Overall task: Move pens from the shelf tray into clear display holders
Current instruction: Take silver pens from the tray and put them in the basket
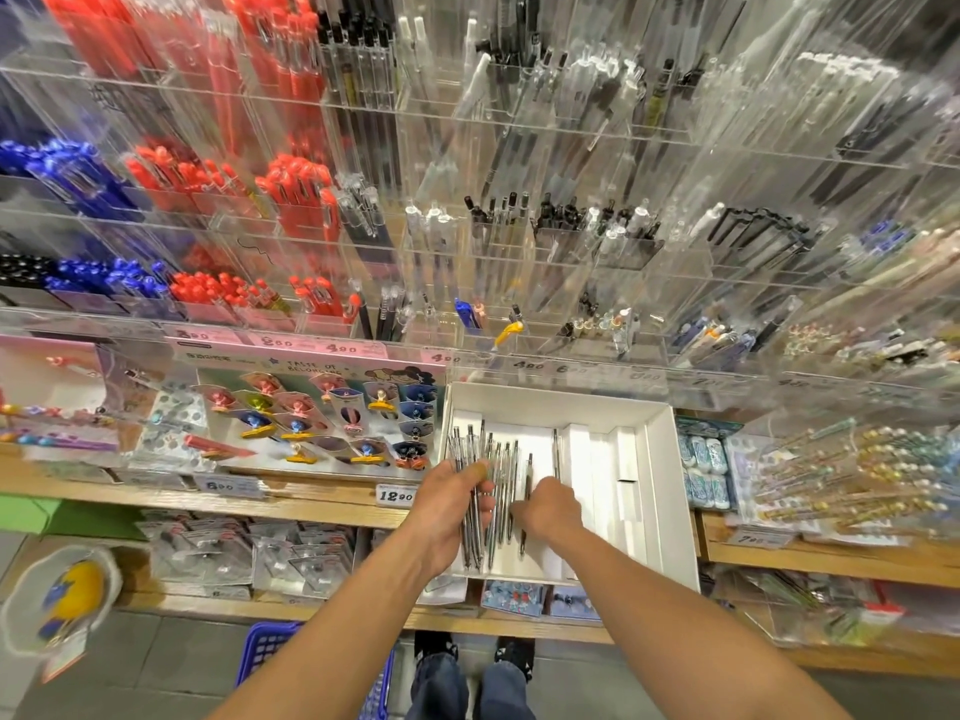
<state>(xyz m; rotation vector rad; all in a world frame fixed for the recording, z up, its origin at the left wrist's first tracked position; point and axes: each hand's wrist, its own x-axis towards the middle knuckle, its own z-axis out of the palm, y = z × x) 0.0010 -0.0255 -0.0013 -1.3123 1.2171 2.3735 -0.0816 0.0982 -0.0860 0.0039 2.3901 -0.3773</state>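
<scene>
A white cardboard tray (657, 459) sits on the wooden shelf, with several slim silver pens (506, 491) lying side by side in its left half. My left hand (447, 504) grips a bundle of these pens at the tray's left side, thumb over them. My right hand (548, 509) is just to the right, its fingers curled down onto the pens in the tray's middle; its fingertips are hidden. One more pen (556, 452) lies apart, further right. Tiers of clear display holders (519, 262) full of red, blue, black and clear pens rise behind the tray.
A card of colourful clips (332, 418) lies left of the tray and packs of erasers (706, 470) lie to its right. A clear price rail (467, 356) runs above the tray. A blue basket (270, 652) stands on the floor by my feet.
</scene>
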